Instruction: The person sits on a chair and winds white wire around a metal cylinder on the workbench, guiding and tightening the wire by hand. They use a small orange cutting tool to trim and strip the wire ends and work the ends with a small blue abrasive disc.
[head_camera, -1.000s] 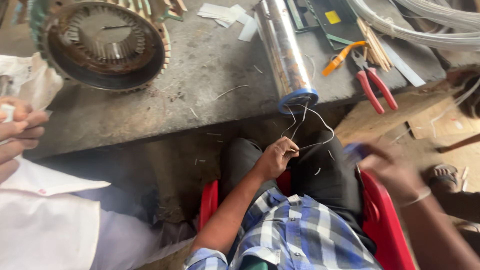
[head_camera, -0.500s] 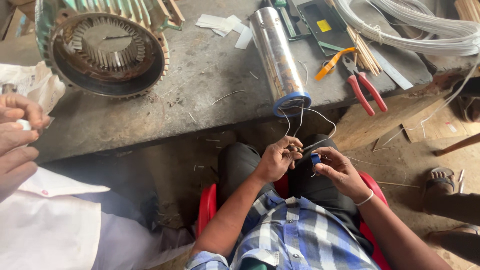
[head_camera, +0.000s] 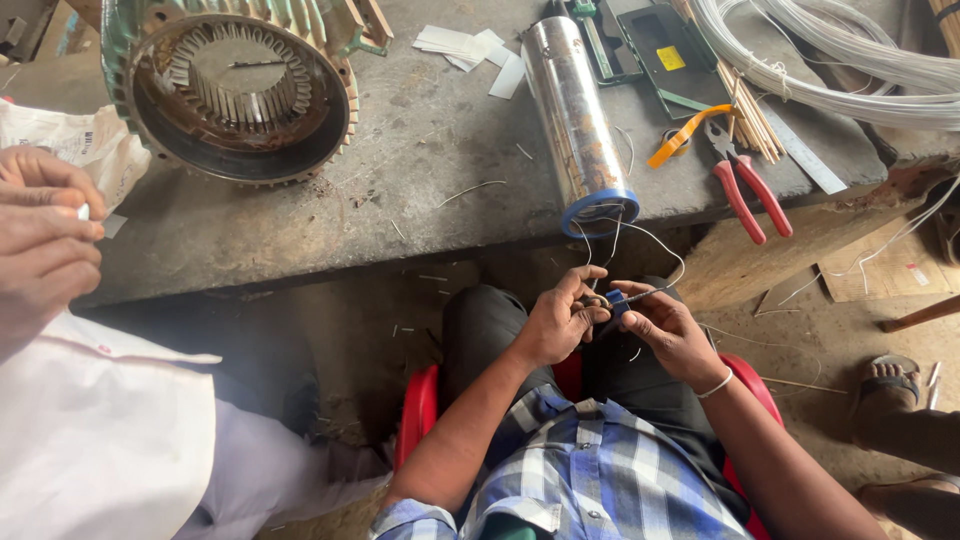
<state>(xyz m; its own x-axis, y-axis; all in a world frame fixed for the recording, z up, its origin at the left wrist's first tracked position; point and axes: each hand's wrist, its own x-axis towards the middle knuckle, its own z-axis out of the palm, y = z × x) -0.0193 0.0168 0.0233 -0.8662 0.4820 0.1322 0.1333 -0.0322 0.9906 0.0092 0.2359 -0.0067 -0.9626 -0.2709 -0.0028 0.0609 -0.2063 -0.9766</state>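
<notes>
step: working wire leads (head_camera: 640, 240) below cylinder (head_camera: 575, 115) end | left hand (head_camera: 555, 325) pinches leads | right hand (head_camera: 665, 330) grips small blue tool (head_camera: 617, 298) | next: steady, fine fingertip control

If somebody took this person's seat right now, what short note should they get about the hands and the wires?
Left hand: pinching the thin wires over the lap.
Right hand: holding a small blue tool against those wires.
The wires hang from the blue-rimmed end of the steel cylinder lying on the workbench.
Red-handled pliers lie untouched on the bench.
Done: wire ends gathered in both hands.
Left: the joint itself is hidden by fingers, so check it.
</notes>
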